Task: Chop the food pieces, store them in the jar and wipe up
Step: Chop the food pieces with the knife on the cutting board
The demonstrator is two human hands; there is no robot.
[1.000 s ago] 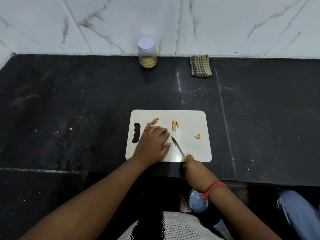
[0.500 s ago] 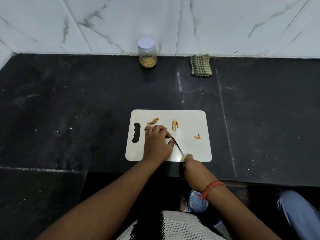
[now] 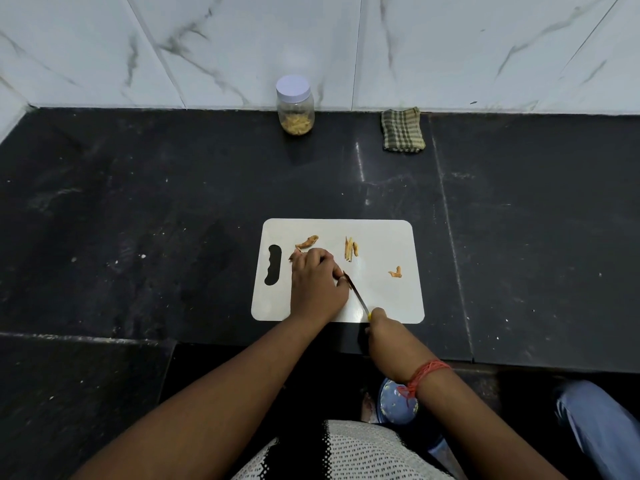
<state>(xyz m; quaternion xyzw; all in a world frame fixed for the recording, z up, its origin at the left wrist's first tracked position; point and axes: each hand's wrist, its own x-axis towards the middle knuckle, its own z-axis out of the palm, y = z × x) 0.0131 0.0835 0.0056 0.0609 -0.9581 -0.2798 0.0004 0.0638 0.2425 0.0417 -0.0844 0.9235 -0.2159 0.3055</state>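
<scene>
Your left hand (image 3: pixel 317 284) curled over a food piece on the board (image 3: pixel 381 299), your right hand (image 3: pixel 382 327) grasping the knife (image 3: pixel 356 294), jar (image 3: pixel 295 105) far on the bench (image 3: pixel 138 202)

The left hand (image 3: pixel 317 280) covers whatever it holds on the cutting board (image 3: pixel 381 299), the right hand (image 3: pixel 381 332) conceals the knife (image 3: pixel 356 294) handle, and the blue container (image 3: pixel 394 405) below the tabletop edge is partly hidden by the wrist

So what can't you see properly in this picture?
Head view only:
- Food under the left hand: its curled fingers cover it.
- Knife handle: buried in the right hand.
- Jar contents: too small to name.
- Blue bowl: half behind the wrist.
</scene>
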